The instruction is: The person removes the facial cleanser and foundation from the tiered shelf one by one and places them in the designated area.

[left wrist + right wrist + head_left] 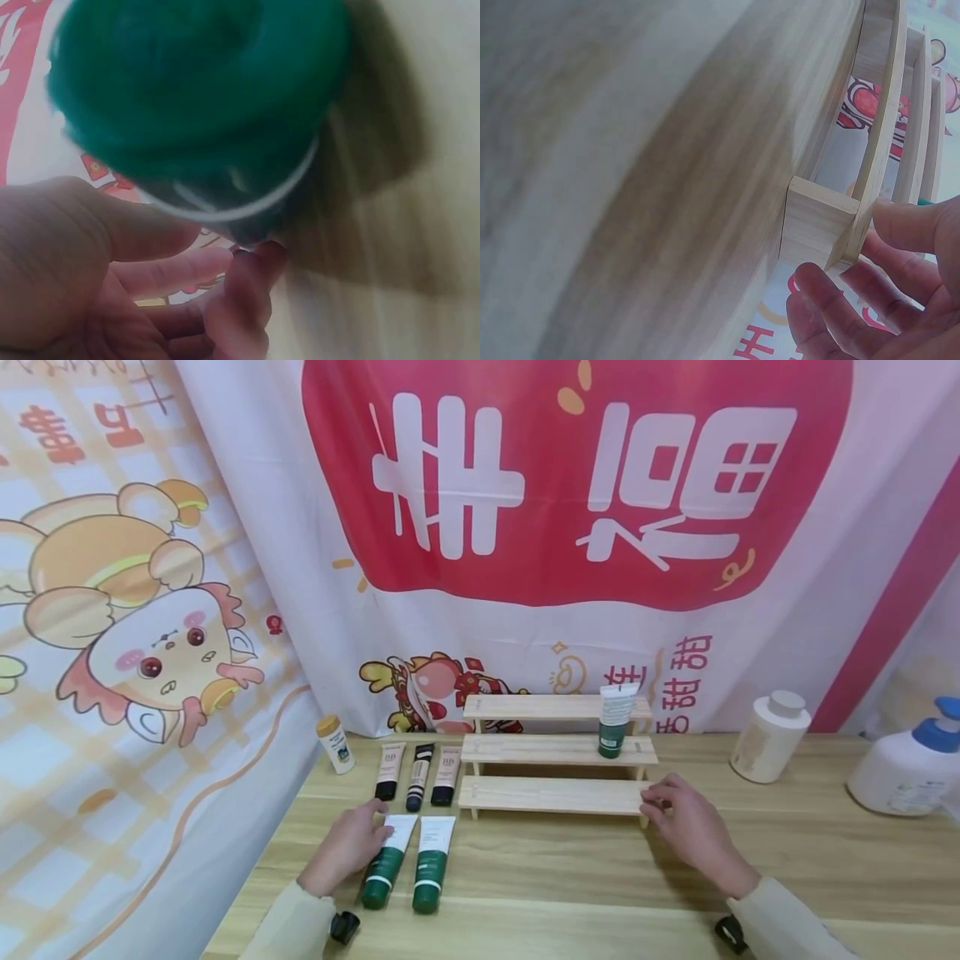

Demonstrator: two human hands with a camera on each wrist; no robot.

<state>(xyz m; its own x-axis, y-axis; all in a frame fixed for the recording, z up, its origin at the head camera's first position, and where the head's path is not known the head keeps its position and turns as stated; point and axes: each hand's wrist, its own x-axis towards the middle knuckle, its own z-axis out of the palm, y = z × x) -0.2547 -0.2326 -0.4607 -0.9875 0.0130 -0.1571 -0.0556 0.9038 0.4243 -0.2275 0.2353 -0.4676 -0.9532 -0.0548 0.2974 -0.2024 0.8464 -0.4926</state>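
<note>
My left hand [347,845] pinches the white upper end of a green-and-white squeeze tube [383,872] at the front left. In the left wrist view its green cap [202,82] fills the top, with thumb and fingers behind it. A second such tube [431,877] lies just to the right. At the three-step wooden display rack [551,796], my right hand [690,827] grips the right end of the lowest step. The right wrist view has the thumb over the step's edge [877,157] and fingers near its end. Another green-and-white tube [614,727] stands on the middle step, cap down.
Left of the rack lie two pinkish BB tubes [388,772] [446,775] with a dark-capped slim tube [419,777] between them. A small yellow-capped bottle [335,745] stands behind. On the right are a white bottle [770,737] and a blue-topped pump bottle [907,764]. Printed cloth hangs behind.
</note>
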